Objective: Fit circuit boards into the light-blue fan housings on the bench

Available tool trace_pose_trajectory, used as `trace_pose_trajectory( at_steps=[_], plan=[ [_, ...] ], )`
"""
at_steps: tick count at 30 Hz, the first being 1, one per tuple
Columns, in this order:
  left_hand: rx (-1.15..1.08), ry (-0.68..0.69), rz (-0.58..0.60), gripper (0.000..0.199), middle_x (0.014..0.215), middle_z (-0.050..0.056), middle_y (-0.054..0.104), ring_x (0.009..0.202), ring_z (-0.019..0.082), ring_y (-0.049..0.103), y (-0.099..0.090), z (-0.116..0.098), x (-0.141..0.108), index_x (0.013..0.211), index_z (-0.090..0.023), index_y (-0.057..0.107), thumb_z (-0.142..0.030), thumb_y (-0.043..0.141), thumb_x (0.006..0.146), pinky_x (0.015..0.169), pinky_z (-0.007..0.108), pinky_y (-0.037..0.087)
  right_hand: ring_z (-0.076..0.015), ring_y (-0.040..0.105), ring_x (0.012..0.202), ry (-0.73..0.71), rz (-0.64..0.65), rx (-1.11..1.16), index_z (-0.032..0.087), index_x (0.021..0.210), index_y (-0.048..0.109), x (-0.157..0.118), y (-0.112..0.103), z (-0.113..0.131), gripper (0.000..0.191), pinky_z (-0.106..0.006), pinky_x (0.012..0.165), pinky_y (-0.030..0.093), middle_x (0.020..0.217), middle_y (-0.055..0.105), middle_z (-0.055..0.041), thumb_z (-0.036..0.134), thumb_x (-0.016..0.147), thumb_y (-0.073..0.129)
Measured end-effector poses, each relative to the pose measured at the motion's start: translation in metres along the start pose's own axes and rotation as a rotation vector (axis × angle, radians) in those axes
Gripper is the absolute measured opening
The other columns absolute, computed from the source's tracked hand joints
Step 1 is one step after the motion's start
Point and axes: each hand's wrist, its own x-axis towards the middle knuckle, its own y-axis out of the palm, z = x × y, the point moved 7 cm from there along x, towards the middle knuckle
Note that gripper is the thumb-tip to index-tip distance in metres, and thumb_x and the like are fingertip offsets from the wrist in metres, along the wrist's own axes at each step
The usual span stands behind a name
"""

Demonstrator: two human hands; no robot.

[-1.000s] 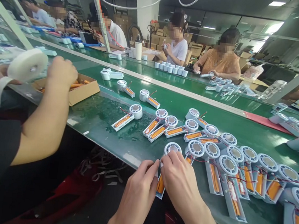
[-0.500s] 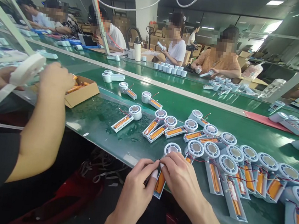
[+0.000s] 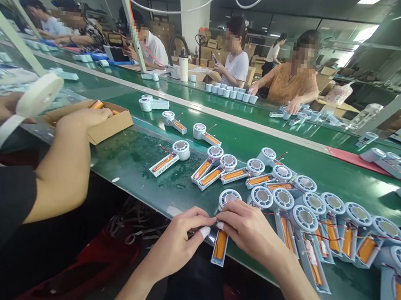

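In front of me, at the near edge of the green bench, lies a light-blue handheld fan body (image 3: 229,197) with a round slotted head. An orange cylindrical battery (image 3: 219,247) sits in its open handle, which sticks out over the edge. My left hand (image 3: 178,243) is closed in a pinch beside the handle's top. My right hand (image 3: 249,227) rests over the neck, thumb and fingers pinched, meeting the left fingertips. White covers sit on a digit of each hand. Whatever is between the fingertips is too small and hidden to make out.
Several similar fan bodies (image 3: 305,219) with batteries and red wires crowd the right. At left, a neighbour's arm (image 3: 67,169) reaches to a cardboard box (image 3: 111,128) of orange batteries; a white tape roll (image 3: 41,95) is beside it. Co-workers sit across the green belt (image 3: 177,101).
My left hand has opened out slightly from the handle, uncovering more of the battery. The fan's handle has swung to point nearer straight down. The neighbour's hand has moved right into the box.
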Motion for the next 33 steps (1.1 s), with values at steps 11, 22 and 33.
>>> trace_pose_trajectory(
  at_steps=[11,22,33],
  plan=[
    [-0.033,-0.038,-0.122,0.029,0.118,0.006,0.070,0.107,0.022,0.067,-0.002,-0.007,-0.001,0.118,-0.026,0.074,-0.030,0.053,0.098,0.088,0.027,0.054,-0.0196,0.059,0.075,0.271,-0.052,0.149,0.020,0.101,0.069,0.000,-0.004,-0.001,0.025,-0.029,0.066,0.039,0.081,0.067,-0.0046,0.021,0.103,0.044],
    [-0.244,-0.285,-0.273,0.043,0.089,0.006,0.069,0.081,0.023,0.066,0.009,0.020,-0.010,0.103,-0.019,0.066,-0.054,0.041,0.098,0.075,0.033,0.053,-0.0184,0.059,0.082,0.758,-0.257,1.011,0.020,0.102,0.065,-0.032,0.020,-0.016,0.020,-0.028,0.072,0.047,0.089,0.064,-0.0033,0.032,0.087,0.063],
    [-0.633,-0.364,0.090,0.044,0.093,0.004,0.070,0.090,0.023,0.064,0.045,0.009,-0.012,0.105,-0.019,0.068,-0.058,0.062,0.087,0.081,0.033,0.053,-0.0158,0.061,0.079,0.604,-0.395,1.447,0.020,0.088,0.063,-0.027,0.015,0.020,0.023,-0.026,0.075,0.049,0.084,0.066,-0.0019,0.039,0.082,0.076]
  ],
)
